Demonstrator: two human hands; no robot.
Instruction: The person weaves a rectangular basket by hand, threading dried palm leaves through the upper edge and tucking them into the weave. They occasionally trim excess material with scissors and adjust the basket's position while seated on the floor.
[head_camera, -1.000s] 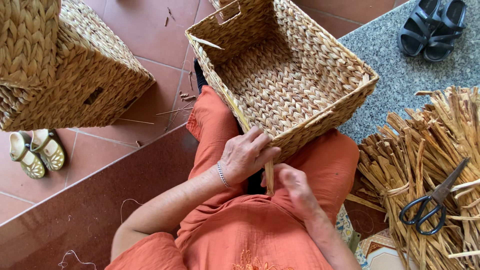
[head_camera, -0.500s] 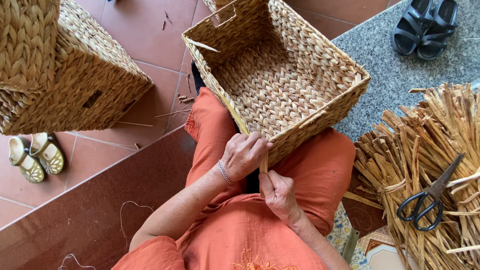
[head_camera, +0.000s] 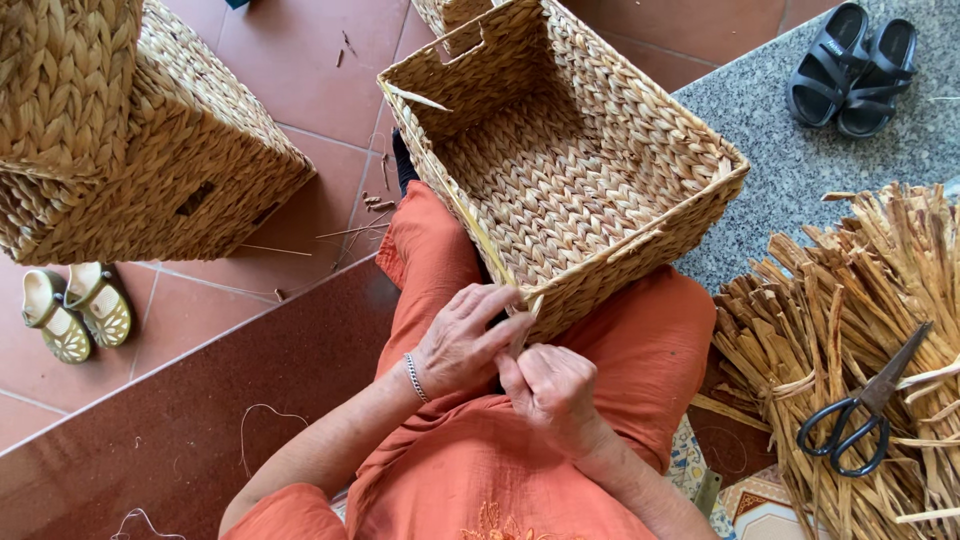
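both hands meet at the near corner of the woven basket (head_camera: 560, 190), which rests tilted on the person's lap in orange clothing: the left hand (head_camera: 462, 340), with a bracelet (head_camera: 415, 377) at the wrist, curls its fingers against the basket's lower corner, and the right hand (head_camera: 550, 385) is closed just beside it, pinching what looks like a straw strand at the rim, though the strand itself is mostly hidden. to the right lies a bundle of dried straw (head_camera: 860, 330) with black-handled scissors (head_camera: 865, 410) on it, black sandals (head_camera: 850, 65) beyond on the grey stone, another woven basket (head_camera: 130, 150) stands upside down at left near small pale shoes (head_camera: 75, 310).
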